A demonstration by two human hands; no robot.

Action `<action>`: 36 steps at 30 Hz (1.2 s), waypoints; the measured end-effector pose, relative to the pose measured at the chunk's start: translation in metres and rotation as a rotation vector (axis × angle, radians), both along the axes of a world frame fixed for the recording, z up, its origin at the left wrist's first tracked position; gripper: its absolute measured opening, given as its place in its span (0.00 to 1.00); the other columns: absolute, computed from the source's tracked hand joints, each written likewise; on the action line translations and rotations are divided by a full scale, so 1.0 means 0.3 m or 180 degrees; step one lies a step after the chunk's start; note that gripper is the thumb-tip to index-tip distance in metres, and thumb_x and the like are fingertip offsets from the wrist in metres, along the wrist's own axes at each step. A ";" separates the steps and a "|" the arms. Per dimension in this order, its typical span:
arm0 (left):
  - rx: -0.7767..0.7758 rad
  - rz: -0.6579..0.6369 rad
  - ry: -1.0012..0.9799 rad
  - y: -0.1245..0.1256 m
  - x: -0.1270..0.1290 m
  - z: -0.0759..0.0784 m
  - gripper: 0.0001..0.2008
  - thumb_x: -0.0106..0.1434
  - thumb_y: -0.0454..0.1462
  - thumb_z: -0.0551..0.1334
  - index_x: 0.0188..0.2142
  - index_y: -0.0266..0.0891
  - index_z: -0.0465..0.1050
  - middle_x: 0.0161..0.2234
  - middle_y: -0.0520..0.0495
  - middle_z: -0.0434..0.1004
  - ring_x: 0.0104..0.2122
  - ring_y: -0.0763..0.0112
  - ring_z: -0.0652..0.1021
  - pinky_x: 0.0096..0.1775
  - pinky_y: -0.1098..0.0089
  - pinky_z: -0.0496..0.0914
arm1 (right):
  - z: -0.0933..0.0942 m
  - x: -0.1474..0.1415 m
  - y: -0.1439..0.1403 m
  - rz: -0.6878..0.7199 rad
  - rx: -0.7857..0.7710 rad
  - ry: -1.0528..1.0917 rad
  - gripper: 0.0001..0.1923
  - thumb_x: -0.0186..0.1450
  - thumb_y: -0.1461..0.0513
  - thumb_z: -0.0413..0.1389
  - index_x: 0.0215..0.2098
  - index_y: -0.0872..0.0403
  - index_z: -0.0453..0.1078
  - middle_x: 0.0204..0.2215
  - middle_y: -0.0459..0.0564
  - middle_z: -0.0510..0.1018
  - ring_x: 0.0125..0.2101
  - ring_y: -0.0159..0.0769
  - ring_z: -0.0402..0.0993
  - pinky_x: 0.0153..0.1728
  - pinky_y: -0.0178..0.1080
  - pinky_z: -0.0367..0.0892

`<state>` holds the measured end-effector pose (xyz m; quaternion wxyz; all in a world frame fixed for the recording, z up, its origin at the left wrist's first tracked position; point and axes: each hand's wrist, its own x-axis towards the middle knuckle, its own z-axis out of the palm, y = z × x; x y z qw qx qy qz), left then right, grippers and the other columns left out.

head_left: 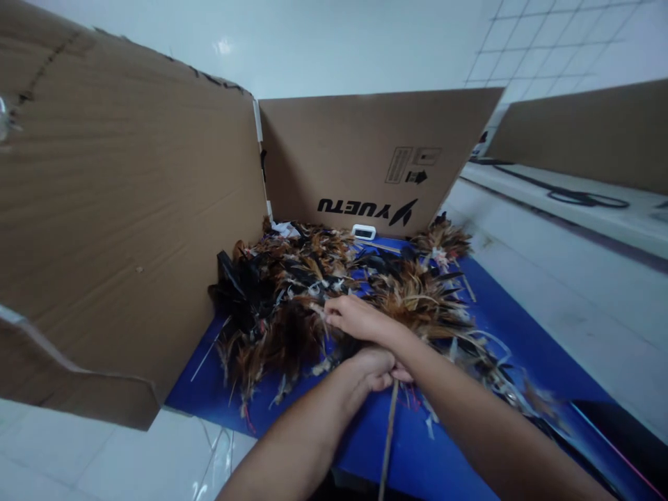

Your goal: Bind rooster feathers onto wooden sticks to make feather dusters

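White tiled counter (547, 306), cardboard walls (130, 229) fencing in a blue mat (522, 348), likely to keep the feather pile (334, 292) from drifting. Left hand (373, 369) fisted around a thin stick (387, 438) to steady it; right hand (355, 316) pinches feathers just above.

I am sitting at a blue mat (522, 348) spread over a white tiled floor (563, 278), with tall cardboard panels (120, 229) standing around me as a screen. White tiled walls (547, 49) are rising behind, light is glinting off them, and a black cable (574, 196) is lying beside another cardboard sheet (589, 132).
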<state>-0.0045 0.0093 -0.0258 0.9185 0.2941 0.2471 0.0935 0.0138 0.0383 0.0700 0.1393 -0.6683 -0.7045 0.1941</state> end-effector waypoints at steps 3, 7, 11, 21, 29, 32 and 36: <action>0.0089 -0.0195 -0.0230 -0.004 -0.012 0.048 0.10 0.54 0.31 0.60 0.21 0.37 0.58 0.14 0.58 0.53 0.13 0.84 0.53 0.17 0.78 0.42 | 0.028 0.043 0.004 -0.0069 0.0047 0.0517 0.07 0.58 0.62 0.53 0.33 0.55 0.71 0.22 0.44 0.74 0.24 0.29 0.68 0.26 0.31 0.59; 0.0062 -0.0556 -0.0636 0.003 -0.031 0.079 0.12 0.52 0.33 0.62 0.23 0.38 0.56 0.16 0.59 0.52 0.13 0.86 0.52 0.17 0.80 0.42 | 0.064 0.080 -0.008 -0.0258 0.0192 0.1255 0.10 0.59 0.57 0.52 0.31 0.56 0.70 0.23 0.43 0.74 0.24 0.28 0.67 0.28 0.32 0.61; 0.0021 -0.0522 -0.0639 0.006 -0.034 0.068 0.17 0.54 0.40 0.64 0.26 0.37 0.55 0.19 0.57 0.56 0.15 0.87 0.54 0.18 0.82 0.43 | 0.117 0.114 -0.077 -0.0600 0.0294 0.2889 0.11 0.51 0.56 0.61 0.24 0.55 0.67 0.26 0.46 0.76 0.29 0.33 0.72 0.34 0.36 0.65; 0.0082 -0.0559 -0.0471 -0.004 -0.026 0.051 0.17 0.56 0.41 0.63 0.27 0.38 0.53 0.20 0.57 0.54 0.16 0.87 0.52 0.18 0.81 0.42 | 0.209 0.293 -0.412 -0.0985 0.0381 0.1744 0.12 0.57 0.56 0.58 0.36 0.55 0.72 0.31 0.47 0.79 0.30 0.33 0.73 0.33 0.37 0.66; 0.0414 -0.0519 -0.0331 -0.022 -0.026 0.051 0.15 0.55 0.42 0.63 0.29 0.35 0.59 0.19 0.57 0.55 0.15 0.86 0.54 0.18 0.80 0.41 | 0.156 0.287 -0.454 -0.0163 0.0003 0.0425 0.11 0.61 0.65 0.51 0.37 0.55 0.75 0.35 0.49 0.79 0.36 0.34 0.74 0.39 0.33 0.63; 0.0445 -0.0510 -0.0359 -0.021 -0.027 0.056 0.15 0.54 0.41 0.64 0.28 0.35 0.59 0.19 0.57 0.55 0.15 0.85 0.54 0.18 0.80 0.42 | 0.140 0.288 -0.428 0.0008 -0.0029 0.0008 0.11 0.60 0.67 0.51 0.37 0.55 0.75 0.36 0.50 0.80 0.37 0.35 0.74 0.39 0.33 0.62; 0.0221 -0.0580 -0.0215 -0.017 -0.022 0.056 0.10 0.56 0.37 0.62 0.30 0.35 0.60 0.20 0.56 0.57 0.14 0.87 0.52 0.17 0.81 0.41 | 0.113 0.313 -0.392 0.0009 -0.0063 -0.0350 0.11 0.60 0.66 0.52 0.36 0.54 0.75 0.35 0.49 0.80 0.37 0.36 0.74 0.38 0.33 0.62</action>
